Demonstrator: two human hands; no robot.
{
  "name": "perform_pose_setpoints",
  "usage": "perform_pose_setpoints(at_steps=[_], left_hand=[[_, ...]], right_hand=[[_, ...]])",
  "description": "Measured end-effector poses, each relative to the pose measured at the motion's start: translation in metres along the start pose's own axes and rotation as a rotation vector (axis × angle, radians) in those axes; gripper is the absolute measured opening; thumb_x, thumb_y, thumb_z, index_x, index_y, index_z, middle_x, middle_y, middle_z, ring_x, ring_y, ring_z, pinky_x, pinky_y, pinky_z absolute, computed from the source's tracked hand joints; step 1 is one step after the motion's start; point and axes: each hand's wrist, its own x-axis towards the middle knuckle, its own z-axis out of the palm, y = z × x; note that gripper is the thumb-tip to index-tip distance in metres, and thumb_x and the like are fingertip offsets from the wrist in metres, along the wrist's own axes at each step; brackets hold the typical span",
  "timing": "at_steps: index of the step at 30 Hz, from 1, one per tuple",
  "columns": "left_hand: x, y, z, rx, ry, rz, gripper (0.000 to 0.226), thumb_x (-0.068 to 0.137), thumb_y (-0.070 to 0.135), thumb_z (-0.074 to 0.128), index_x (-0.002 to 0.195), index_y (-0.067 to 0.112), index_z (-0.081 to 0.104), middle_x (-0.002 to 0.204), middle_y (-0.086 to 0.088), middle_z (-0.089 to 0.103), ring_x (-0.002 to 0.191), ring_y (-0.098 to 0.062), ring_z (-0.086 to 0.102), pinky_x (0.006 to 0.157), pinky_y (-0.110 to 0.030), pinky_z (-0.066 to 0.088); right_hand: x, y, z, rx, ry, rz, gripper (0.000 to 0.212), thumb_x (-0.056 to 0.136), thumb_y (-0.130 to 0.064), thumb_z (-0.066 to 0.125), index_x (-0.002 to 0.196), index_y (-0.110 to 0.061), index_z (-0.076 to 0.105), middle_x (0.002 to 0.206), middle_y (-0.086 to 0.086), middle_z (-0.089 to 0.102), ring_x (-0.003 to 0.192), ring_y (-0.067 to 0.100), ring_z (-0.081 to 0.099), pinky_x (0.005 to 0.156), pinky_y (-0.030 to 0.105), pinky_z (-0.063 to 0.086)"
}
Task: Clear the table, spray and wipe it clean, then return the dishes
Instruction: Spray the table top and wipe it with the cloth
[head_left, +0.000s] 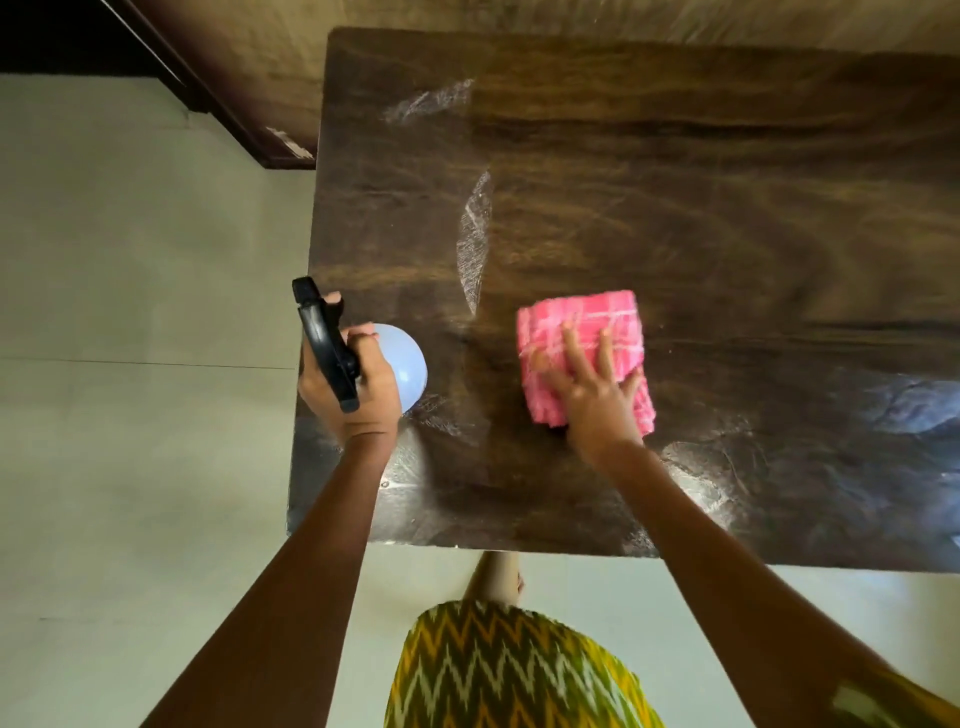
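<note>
A dark wooden table (701, 182) fills the upper right of the head view, with wet streaks and smears on it. My left hand (358, 384) grips a spray bottle (408, 369) with a pale blue body and black trigger head, held over the table's near left corner. My right hand (592, 384) presses flat, fingers spread, on a folded pink checked cloth (587, 332) lying on the table's near middle. No dishes are in view.
Pale floor lies to the left of the table and under its near edge. A dark wooden door frame (249, 130) stands at the far left beside the table's corner. My yellow-green zigzag garment (509, 670) is just below the near edge.
</note>
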Motion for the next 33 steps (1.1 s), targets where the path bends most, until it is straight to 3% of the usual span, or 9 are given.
perform_pose_setpoints(at_steps=[3,6,10,13,17,23,27,30,33], left_hand=[[0.003,-0.001,-0.004,0.019,-0.016,0.010,0.044,0.074,0.026,0.045,0.110,0.007,0.062,0.085,-0.024,0.070,0.079,-0.038,0.068,0.083,-0.039,0.054],[0.000,0.001,-0.008,0.009,-0.067,0.012,0.038,0.074,0.028,0.045,0.108,0.019,0.060,0.082,-0.023,0.069,0.076,-0.035,0.066,0.080,-0.033,0.052],[-0.003,0.000,-0.010,0.015,-0.051,0.021,0.030,0.072,0.033,0.045,0.099,0.036,0.055,0.088,-0.019,0.070,0.082,-0.034,0.066,0.084,-0.044,0.054],[0.001,-0.004,-0.012,0.019,-0.047,-0.002,0.041,0.073,0.028,0.046,0.111,0.020,0.059,0.098,-0.021,0.069,0.089,-0.036,0.066,0.085,-0.050,0.052],[0.001,-0.004,-0.011,-0.026,-0.084,-0.024,0.044,0.076,0.022,0.048,0.116,0.008,0.057,0.098,-0.023,0.068,0.087,-0.034,0.067,0.083,-0.050,0.053],[0.000,0.001,-0.020,-0.070,-0.258,-0.020,0.052,0.081,0.011,0.050,0.132,0.000,0.045,0.109,-0.020,0.063,0.078,-0.005,0.061,0.082,-0.024,0.053],[-0.008,0.006,-0.027,-0.048,-0.263,0.016,0.043,0.085,0.002,0.052,0.128,0.005,0.052,0.112,-0.011,0.065,0.073,0.011,0.058,0.074,-0.005,0.043],[-0.026,0.009,-0.045,-0.019,-0.281,0.087,0.045,0.082,0.000,0.050,0.126,0.004,0.055,0.104,0.008,0.064,0.079,0.012,0.059,0.076,-0.006,0.045],[-0.051,0.010,-0.071,0.023,-0.283,0.135,0.045,0.077,0.004,0.049,0.122,0.002,0.058,0.108,-0.007,0.067,0.087,-0.007,0.064,0.080,-0.017,0.052]], right_hand=[[-0.067,-0.010,0.042,-0.134,0.004,-0.198,0.099,0.068,-0.010,0.078,0.146,-0.035,0.023,0.157,0.010,0.009,0.138,0.048,-0.001,0.094,0.079,0.018],[-0.132,0.020,0.073,-0.253,-0.094,-0.215,0.120,0.039,-0.019,0.092,0.140,-0.034,0.031,0.149,0.010,0.028,0.134,0.049,0.022,0.082,0.079,0.029],[-0.140,0.054,0.067,-0.061,0.002,-0.005,0.099,0.066,0.000,0.075,0.144,-0.037,0.026,0.155,0.006,0.017,0.139,0.044,0.003,0.088,0.079,0.029],[-0.102,0.040,0.048,0.059,0.017,0.171,0.090,0.084,-0.003,0.059,0.146,-0.041,0.007,0.157,-0.001,-0.015,0.138,0.041,-0.022,0.102,0.075,0.014],[-0.077,-0.018,0.049,0.036,0.069,0.108,0.086,0.085,-0.001,0.054,0.147,-0.039,0.008,0.156,0.002,-0.018,0.137,0.044,-0.021,0.101,0.076,0.010],[-0.168,-0.020,0.106,-0.150,0.014,-0.147,0.108,0.048,-0.013,0.089,0.140,-0.032,0.037,0.148,0.013,0.035,0.133,0.049,0.023,0.085,0.079,0.026],[-0.160,0.013,0.093,-0.029,0.075,0.047,0.092,0.077,0.001,0.065,0.146,-0.039,0.018,0.158,0.005,0.008,0.140,0.043,-0.005,0.099,0.074,0.022],[-0.129,-0.006,0.076,0.014,0.048,0.201,0.083,0.090,-0.006,0.053,0.147,-0.040,0.002,0.156,0.002,-0.017,0.139,0.043,-0.019,0.105,0.070,0.017],[-0.121,-0.040,0.077,0.023,0.067,0.217,0.083,0.090,-0.006,0.053,0.148,-0.036,0.001,0.156,0.006,-0.018,0.138,0.046,-0.016,0.104,0.070,0.018]])
